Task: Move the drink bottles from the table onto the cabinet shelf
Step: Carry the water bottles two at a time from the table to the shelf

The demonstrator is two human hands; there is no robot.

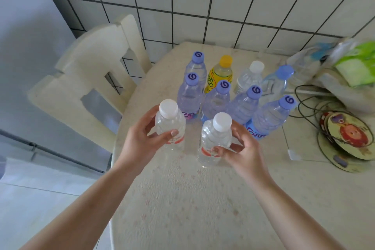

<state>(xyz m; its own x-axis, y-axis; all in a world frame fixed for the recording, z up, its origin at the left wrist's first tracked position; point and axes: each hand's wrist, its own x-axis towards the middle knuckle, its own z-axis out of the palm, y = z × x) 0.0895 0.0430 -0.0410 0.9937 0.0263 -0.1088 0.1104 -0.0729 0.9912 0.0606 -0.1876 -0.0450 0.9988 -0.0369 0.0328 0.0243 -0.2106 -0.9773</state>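
A cream chair (87,79) stands off the table's (192,209) left edge. The left hand (142,140) is clamped around a clear white-capped bottle (170,126); the right hand (241,148) wraps its twin (215,140), which seems to rest on the tabletop. Behind stand purple-capped bottles (216,99) (labels mostly hidden). Blurry bags (349,67) crowd the right edge; the near tabletop lies bare.
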